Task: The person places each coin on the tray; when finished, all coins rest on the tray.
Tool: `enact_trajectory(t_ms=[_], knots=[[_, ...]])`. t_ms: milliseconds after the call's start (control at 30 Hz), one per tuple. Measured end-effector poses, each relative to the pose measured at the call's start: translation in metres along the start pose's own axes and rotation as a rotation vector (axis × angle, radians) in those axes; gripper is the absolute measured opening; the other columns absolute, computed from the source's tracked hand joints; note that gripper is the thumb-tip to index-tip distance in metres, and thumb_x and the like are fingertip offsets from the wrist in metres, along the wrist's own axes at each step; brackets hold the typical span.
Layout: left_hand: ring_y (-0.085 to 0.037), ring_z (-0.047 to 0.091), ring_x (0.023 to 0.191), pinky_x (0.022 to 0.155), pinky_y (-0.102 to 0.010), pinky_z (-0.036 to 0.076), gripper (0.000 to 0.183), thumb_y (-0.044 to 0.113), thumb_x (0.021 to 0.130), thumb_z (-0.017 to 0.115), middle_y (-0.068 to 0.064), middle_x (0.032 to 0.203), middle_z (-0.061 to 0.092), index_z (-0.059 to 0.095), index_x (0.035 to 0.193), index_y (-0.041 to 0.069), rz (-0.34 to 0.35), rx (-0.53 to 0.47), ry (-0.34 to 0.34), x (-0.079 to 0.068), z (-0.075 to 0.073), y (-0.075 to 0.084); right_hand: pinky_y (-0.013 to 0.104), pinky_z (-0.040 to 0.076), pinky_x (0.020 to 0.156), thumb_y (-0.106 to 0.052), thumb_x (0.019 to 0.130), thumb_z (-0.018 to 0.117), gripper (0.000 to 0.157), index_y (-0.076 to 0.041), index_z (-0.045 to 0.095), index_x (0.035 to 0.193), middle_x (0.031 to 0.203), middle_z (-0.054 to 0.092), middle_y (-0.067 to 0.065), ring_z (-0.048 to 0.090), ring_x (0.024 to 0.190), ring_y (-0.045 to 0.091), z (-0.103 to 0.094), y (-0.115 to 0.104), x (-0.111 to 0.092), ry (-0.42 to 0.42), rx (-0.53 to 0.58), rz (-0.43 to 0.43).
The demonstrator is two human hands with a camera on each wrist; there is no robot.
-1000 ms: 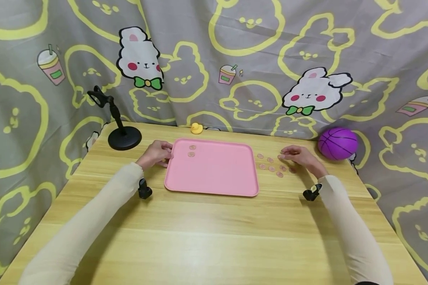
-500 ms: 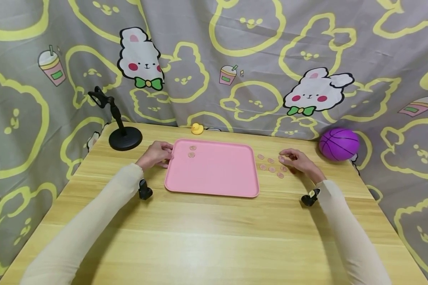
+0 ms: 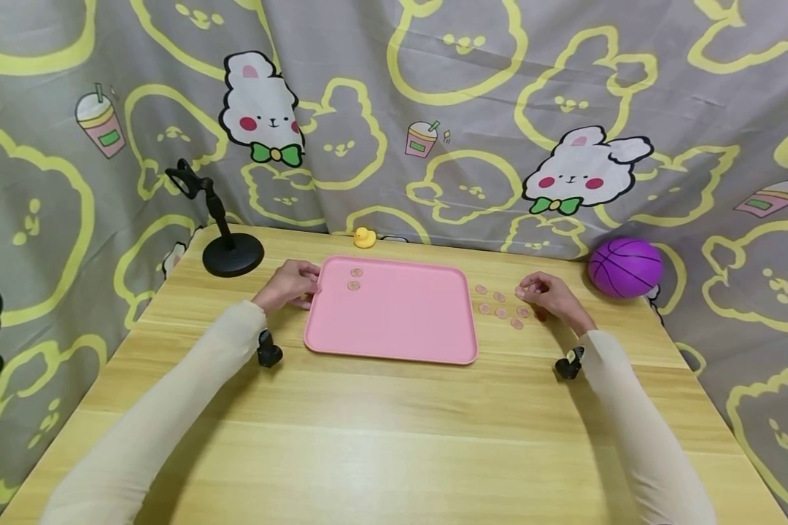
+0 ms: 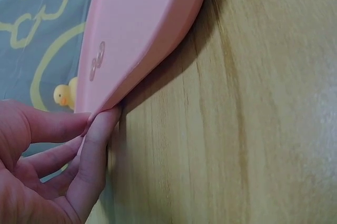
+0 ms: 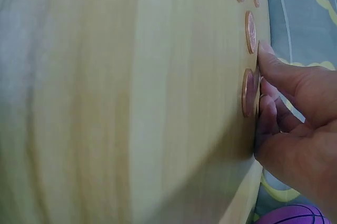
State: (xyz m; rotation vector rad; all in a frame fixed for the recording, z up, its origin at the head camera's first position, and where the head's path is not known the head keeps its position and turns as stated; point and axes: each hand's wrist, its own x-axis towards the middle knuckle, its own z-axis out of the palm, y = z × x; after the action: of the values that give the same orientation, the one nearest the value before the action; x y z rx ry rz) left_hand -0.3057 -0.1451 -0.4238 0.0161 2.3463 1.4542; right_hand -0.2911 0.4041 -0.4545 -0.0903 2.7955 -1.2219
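A pink tray [image 3: 394, 313] lies on the wooden table, with two copper-coloured coins [image 3: 354, 278] near its far left corner. My left hand [image 3: 292, 283] pinches the tray's left edge between thumb and fingers, as the left wrist view shows close up. To the right of the tray several more coins [image 3: 501, 313] lie flat in loose rows. Over the outer coins, my right hand [image 3: 549, 293] has its curled thumb and fingertips at a coin [image 3: 520, 292], pinching it low by the tabletop. Another coin [image 5: 247, 92] lies right beside these fingers in the right wrist view.
A purple ball [image 3: 625, 267] stands at the back right, close beyond my right hand. A yellow rubber duck [image 3: 364, 238] sits behind the tray. At the back left is a black stand [image 3: 233, 255] with a round base. A patterned curtain [image 3: 460, 109] hangs behind the table [image 3: 394, 445].
My right hand has come slightly lower and nearer over the coins, covering the rightmost one. Its fingertips stay at the same coin. My left hand and the tray hold still.
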Motion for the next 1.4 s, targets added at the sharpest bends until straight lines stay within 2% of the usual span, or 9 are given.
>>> enact_trajectory(t_ms=[100,233,400,567,700,833,1033,1200,1400], knots=[[-0.023,0.064,0.096,0.07,-0.028,0.065,0.052,-0.002,0.097,0.06,-0.026,0.129,0.06,0.05,0.148,-0.008,-0.006,-0.004,0.0,-0.001,0.0,0.001,0.019,0.044,0.066,-0.011,0.101,0.07,0.032,0.012,0.058,0.12,0.096,0.059,0.012,0.05,0.079,0.009,-0.001,-0.006,0.0,0.005,-0.045,0.001],[-0.022,0.065,0.093,0.072,-0.029,0.065,0.052,-0.002,0.098,0.059,-0.026,0.13,0.06,0.049,0.149,-0.008,-0.02,-0.012,-0.016,-0.001,-0.003,0.006,0.018,0.047,0.064,-0.012,0.098,0.075,0.029,0.01,0.06,0.109,0.094,0.063,0.012,0.054,0.077,0.01,-0.004,-0.018,0.0,0.058,-0.085,0.01],[-0.021,0.066,0.088,0.072,-0.03,0.066,0.052,-0.001,0.097,0.059,-0.026,0.121,0.063,0.05,0.148,-0.01,-0.022,-0.014,-0.026,-0.004,-0.002,0.006,0.021,0.061,0.066,-0.001,0.098,0.07,0.025,0.017,0.059,0.11,0.088,0.068,0.013,0.065,0.07,0.005,0.003,-0.034,0.001,0.1,0.048,0.064],[-0.021,0.067,0.087,0.074,-0.032,0.066,0.052,0.0,0.097,0.058,-0.027,0.119,0.065,0.049,0.147,-0.012,-0.031,-0.015,-0.04,-0.006,-0.002,0.002,0.021,0.062,0.071,0.0,0.1,0.066,0.025,0.019,0.062,0.116,0.098,0.073,0.021,0.068,0.071,0.004,0.02,-0.057,0.002,0.113,0.115,0.049],[-0.021,0.067,0.085,0.076,-0.032,0.066,0.052,-0.001,0.097,0.056,-0.028,0.122,0.064,0.048,0.148,-0.011,-0.021,-0.024,-0.052,-0.004,-0.004,0.003,0.024,0.063,0.075,-0.002,0.101,0.065,0.03,0.02,0.062,0.121,0.104,0.076,0.02,0.073,0.076,0.006,0.032,-0.081,0.004,0.064,0.261,0.018],[-0.019,0.066,0.087,0.076,-0.032,0.065,0.057,-0.002,0.098,0.055,-0.031,0.133,0.06,0.043,0.153,-0.01,-0.012,-0.051,-0.072,-0.003,-0.006,0.005,0.028,0.064,0.084,-0.003,0.101,0.066,0.034,0.019,0.059,0.126,0.1,0.078,0.012,0.075,0.08,0.009,0.047,-0.103,0.006,-0.02,0.388,0.057],[-0.022,0.065,0.096,0.074,-0.029,0.065,0.061,-0.003,0.098,0.058,-0.031,0.145,0.054,0.039,0.156,-0.008,-0.024,-0.08,-0.066,-0.002,-0.006,0.006,0.035,0.063,0.092,-0.005,0.097,0.074,0.032,0.011,0.066,0.123,0.093,0.079,0.002,0.077,0.087,0.014,0.084,-0.136,0.011,-0.093,0.412,0.089],[-0.027,0.063,0.103,0.072,-0.029,0.064,0.061,-0.006,0.098,0.058,-0.03,0.146,0.054,0.039,0.156,-0.007,-0.039,-0.07,-0.052,0.0,-0.003,0.007,0.04,0.062,0.096,-0.001,0.094,0.075,0.032,0.011,0.067,0.123,0.096,0.08,0.009,0.077,0.089,0.018,0.115,-0.16,0.018,-0.175,0.467,0.065],[-0.028,0.063,0.105,0.072,-0.03,0.064,0.061,-0.005,0.099,0.058,-0.029,0.146,0.053,0.039,0.157,-0.006,-0.043,-0.06,-0.047,-0.001,-0.002,0.007,0.037,0.063,0.091,0.002,0.095,0.073,0.027,0.013,0.069,0.119,0.105,0.077,0.023,0.079,0.084,0.02,0.147,-0.184,0.026,-0.254,0.484,0.066]])
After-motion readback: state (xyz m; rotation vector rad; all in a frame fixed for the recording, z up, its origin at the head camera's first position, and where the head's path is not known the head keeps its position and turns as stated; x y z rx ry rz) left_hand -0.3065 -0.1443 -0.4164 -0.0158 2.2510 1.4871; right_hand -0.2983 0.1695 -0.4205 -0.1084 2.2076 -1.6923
